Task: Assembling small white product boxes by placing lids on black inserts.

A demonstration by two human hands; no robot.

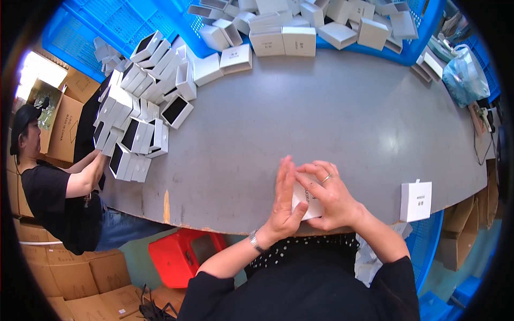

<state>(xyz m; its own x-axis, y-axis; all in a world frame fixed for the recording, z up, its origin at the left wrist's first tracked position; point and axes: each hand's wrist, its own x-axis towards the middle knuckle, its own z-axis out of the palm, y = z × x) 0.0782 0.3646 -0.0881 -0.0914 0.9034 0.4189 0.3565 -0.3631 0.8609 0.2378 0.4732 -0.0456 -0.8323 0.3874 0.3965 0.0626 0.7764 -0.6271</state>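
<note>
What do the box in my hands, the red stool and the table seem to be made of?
Box: probably smooth card, given its thin-printed white face, though fingers cover much of it.
Stool: likely moulded plastic, with uniform red and rounded corners.
Table: grey top, soft sheen, perhaps laminate; a tan patch at the worn edge suggests wood beneath.

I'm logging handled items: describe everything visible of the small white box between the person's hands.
The small white box looks like smooth cardboard, with dark print on its visible face. It is held over the near part of the grey tabletop, the left hand touching its left, the right hand its right. Hands hide parts; whether it is closed is unclear.
</note>
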